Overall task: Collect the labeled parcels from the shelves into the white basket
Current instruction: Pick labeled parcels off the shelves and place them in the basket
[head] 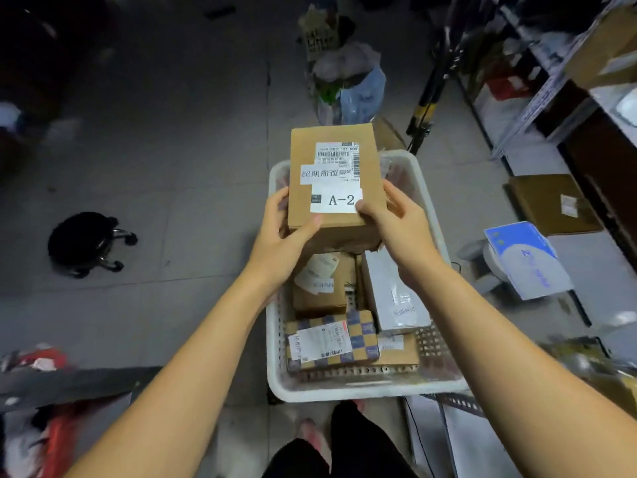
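Both hands hold a brown cardboard parcel (310,150) with a barcode sticker and an "A-2" label above the far half of the white basket (427,188). My left hand (284,232) grips its near left corner. My right hand (400,219) grips its near right edge, thumb on the label. In the basket lie a small brown box (320,291), a grey-white long box (393,291), a blue-checked parcel (331,339) and a flat brown parcel (400,353).
The basket stands on a grey tiled floor. Metal shelves (558,81) with goods run along the right. A brown box (548,205) and a blue-white package (527,257) lie on the floor at right. A black rolling stool (86,239) stands at left; bags (348,81) lie beyond the basket.
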